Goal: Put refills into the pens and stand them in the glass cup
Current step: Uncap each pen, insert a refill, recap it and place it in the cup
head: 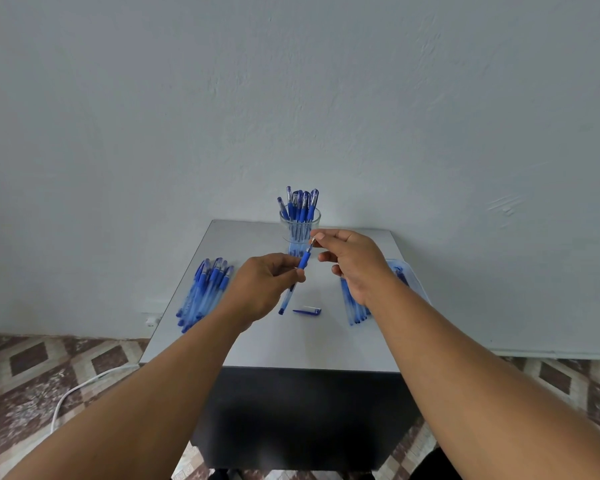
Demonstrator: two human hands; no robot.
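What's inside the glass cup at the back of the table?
The glass cup holds a bunch of blue pens standing upright, their tops sticking out above the rim. The right hand and the pen being held cover the cup's bottom, so that part is hidden.

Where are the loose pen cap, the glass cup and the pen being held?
pen cap [307, 310]: head view, middle of the cap lying on the table.
glass cup [286, 233]: head view, left wall below the rim.
held pen [303, 261]: head view, blue grip section.
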